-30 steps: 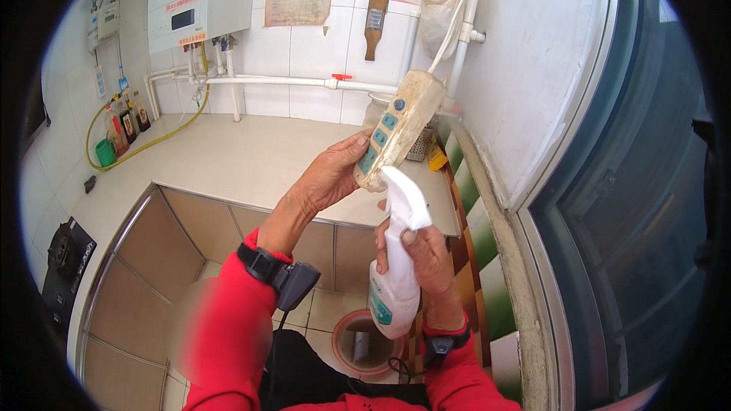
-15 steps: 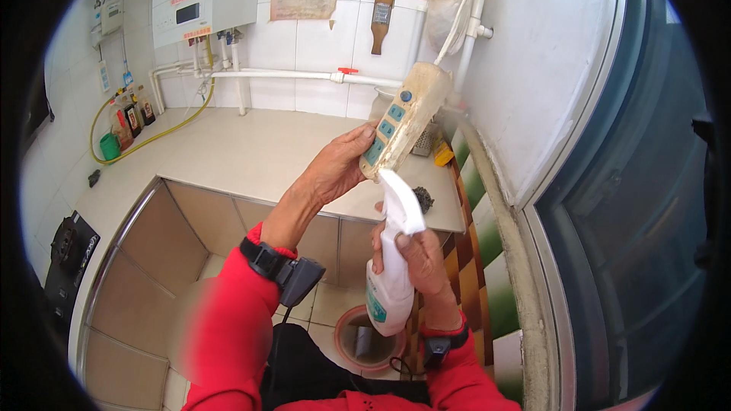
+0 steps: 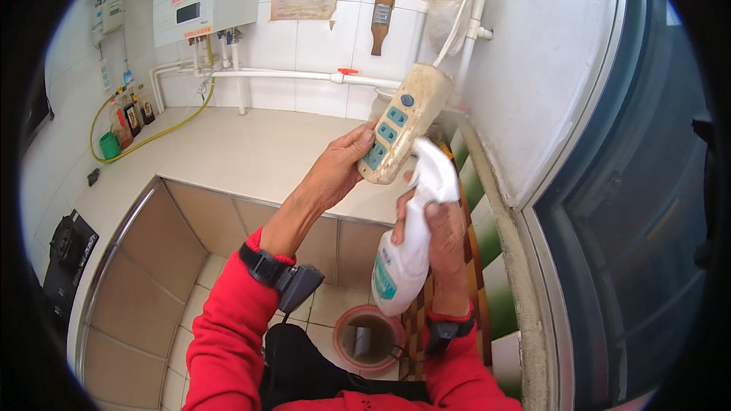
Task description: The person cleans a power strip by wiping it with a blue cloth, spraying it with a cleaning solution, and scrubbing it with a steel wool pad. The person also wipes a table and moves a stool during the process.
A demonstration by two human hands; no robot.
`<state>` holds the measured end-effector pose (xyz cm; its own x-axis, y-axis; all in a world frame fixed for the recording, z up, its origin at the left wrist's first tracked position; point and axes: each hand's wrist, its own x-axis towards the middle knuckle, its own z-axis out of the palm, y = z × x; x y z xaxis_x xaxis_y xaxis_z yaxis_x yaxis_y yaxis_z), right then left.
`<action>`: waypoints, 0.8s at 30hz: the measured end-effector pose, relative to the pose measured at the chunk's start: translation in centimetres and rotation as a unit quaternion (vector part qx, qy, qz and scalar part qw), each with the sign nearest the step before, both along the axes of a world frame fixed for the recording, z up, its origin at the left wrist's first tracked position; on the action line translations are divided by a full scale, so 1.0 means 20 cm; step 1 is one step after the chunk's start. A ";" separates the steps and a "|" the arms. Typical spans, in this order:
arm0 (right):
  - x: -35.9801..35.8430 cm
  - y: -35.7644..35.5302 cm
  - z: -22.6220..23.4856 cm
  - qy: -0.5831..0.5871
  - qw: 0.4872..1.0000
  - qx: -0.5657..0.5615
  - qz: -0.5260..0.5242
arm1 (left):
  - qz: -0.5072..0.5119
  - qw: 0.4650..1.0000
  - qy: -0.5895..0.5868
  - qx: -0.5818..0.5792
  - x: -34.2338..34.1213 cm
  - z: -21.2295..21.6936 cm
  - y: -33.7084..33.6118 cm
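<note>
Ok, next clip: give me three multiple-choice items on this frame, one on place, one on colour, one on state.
1. Where is the power strip?
A. lying on the counter
B. held up in the left hand
C. on the floor

2. What colour are the strip's sockets?
A. red
B. black
C. blue-green

3. How does the right hand have the spray bottle?
A. gripped, nozzle toward the strip
B. lying loose
C. upside down

Answers: 1 B, fingers wrap its lower end above the counter; 2 C, teal sockets on a cream body; 3 A, fingers around its neck.
</note>
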<state>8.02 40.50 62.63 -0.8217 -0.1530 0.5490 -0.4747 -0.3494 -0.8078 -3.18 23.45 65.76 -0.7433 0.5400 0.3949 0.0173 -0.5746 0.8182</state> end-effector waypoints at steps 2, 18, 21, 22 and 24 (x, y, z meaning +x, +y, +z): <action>-0.03 0.04 0.02 0.008 1.000 -0.030 -0.005 | 0.017 1.000 0.002 -0.014 0.02 0.00 0.00; -0.05 0.08 0.14 0.051 0.998 0.015 -0.019 | 0.207 0.959 0.166 -0.103 0.07 0.00 0.00; -0.07 0.09 0.24 0.054 0.994 0.063 -0.067 | 0.307 0.896 0.270 -0.171 0.09 0.02 0.00; -0.08 0.09 0.27 0.047 0.992 0.076 -0.087 | 0.339 0.873 0.299 -0.184 0.10 0.02 0.00; -0.10 0.09 0.31 0.026 0.994 0.070 -0.079 | 0.388 0.832 0.342 -0.202 0.11 0.02 0.02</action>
<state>6.11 42.26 68.76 -0.8128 -0.1030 0.5734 -0.5566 -0.1535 -0.8165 -0.91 23.82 66.13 -0.6052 0.1945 0.7719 0.7961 0.1455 0.5874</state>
